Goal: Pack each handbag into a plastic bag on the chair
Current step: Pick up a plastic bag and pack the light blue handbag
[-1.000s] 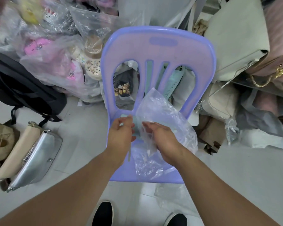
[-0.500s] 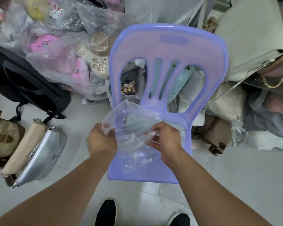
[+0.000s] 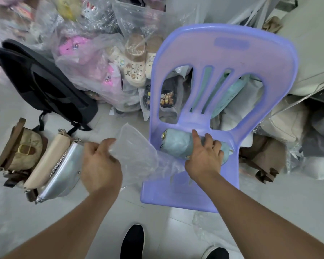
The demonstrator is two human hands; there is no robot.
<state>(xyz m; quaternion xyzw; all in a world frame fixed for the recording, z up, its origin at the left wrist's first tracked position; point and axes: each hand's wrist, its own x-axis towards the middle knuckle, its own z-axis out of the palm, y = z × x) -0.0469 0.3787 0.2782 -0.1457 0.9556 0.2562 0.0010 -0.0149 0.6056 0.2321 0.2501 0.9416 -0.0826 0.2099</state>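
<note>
Left hand (image 3: 101, 165), near and left of the seat, is closed on the edge of a clear crinkled plastic bag (image 3: 138, 156), which reaches right onto the seat. Right hand (image 3: 204, 156) curls its fingers over a pale blue soft handbag (image 3: 176, 143) lying at the far end of the seat of the lilac plastic chair (image 3: 176, 197). Bagging this handbag looks barely started: next, the bag's mouth needs spreading so the handbag can slide in.

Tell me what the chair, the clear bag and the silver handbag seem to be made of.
The chair looks like moulded plastic, lilac with a soft sheen, one seamless piece. The clear bag is thin plastic film, see-through and creased. The silver handbag is probably metallic faux leather, given shiny highlights.
</note>
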